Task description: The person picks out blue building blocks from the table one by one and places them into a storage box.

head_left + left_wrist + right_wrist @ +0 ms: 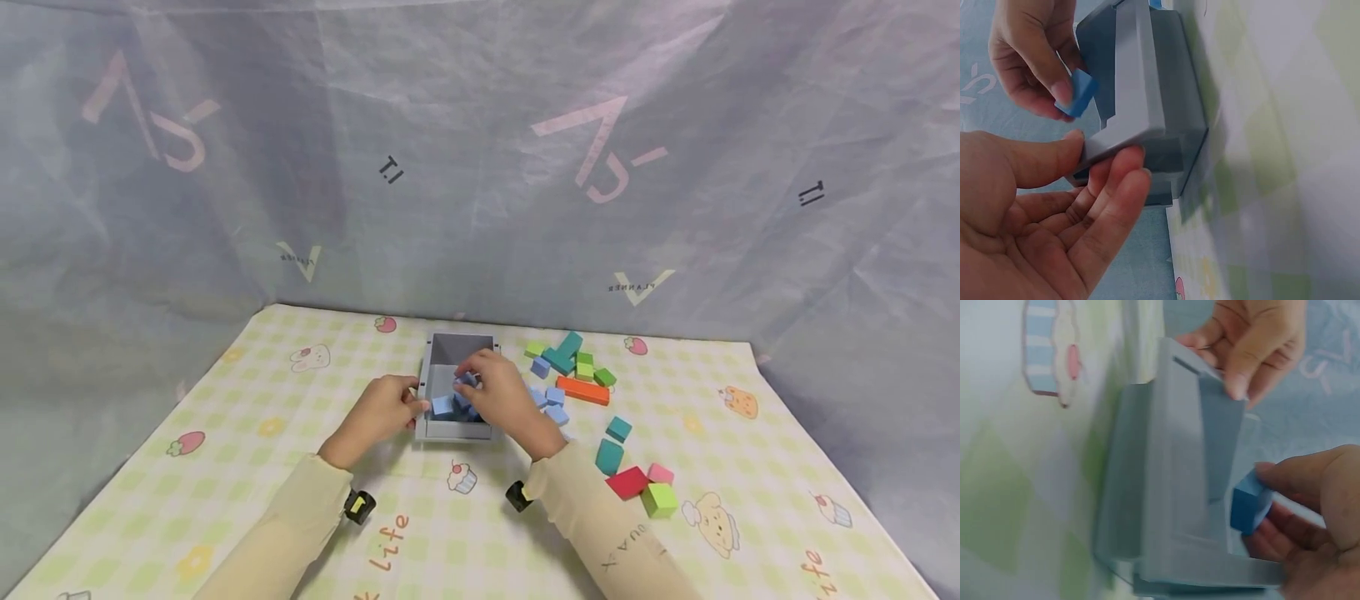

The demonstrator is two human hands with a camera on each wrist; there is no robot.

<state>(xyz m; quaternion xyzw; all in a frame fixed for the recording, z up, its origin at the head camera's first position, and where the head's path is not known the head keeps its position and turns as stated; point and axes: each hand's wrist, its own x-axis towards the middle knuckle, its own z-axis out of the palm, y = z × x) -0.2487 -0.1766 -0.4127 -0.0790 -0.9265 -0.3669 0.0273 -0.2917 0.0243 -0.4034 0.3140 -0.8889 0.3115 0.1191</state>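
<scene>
A grey plastic box [457, 431] stands on the table with several light-blue blocks [442, 406] inside it. My left hand [381, 408] holds the box's left rim, thumb on top and fingers beneath, as the left wrist view shows. Over the box's opening, my right hand [501, 396] pinches a small blue block [1249, 505] between thumb and fingers. That same blue block [1079, 94] appears beyond the rim in the left wrist view. The right hand covers part of the box's contents in the head view.
Right of the box lie more light-blue blocks [556, 414], an orange bar [582, 391], teal blocks [610, 457] and green blocks [584, 367]. Nearer me are a red block [627, 482], a pink block [661, 473] and a lime cube [660, 500]. A grey curtain [465, 208] hangs behind.
</scene>
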